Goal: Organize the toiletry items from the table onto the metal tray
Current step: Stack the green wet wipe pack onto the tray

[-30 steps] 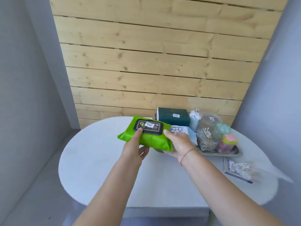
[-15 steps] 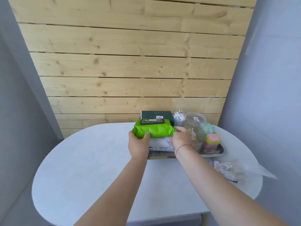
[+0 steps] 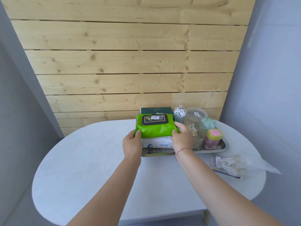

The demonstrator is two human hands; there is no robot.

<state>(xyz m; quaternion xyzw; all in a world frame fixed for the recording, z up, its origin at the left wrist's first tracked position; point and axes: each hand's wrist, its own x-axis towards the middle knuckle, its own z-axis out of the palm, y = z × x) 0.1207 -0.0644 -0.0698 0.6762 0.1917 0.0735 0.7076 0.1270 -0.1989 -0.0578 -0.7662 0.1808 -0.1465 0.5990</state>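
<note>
White desk (image 3: 91, 168) fills my view, bare on its left half. My left hand (image 3: 132, 142) reaches forward on a straight forearm, thumb pressed on the front of the green wipes pack (image 3: 154, 128) and fingers curled under its left end. That pack sits flat on a white baby wipes pack (image 3: 157, 142) at the left end of the metal tray (image 3: 225, 146). My right hand (image 3: 182, 137) grips the green pack's right end, wrist bent inward. Just beside it on the tray stands a clear jar of cotton swabs (image 3: 196, 132), then a pink-lidded jar (image 3: 213, 137). A plastic bag of swabs (image 3: 231, 165) lies on the desk off the tray.
</note>
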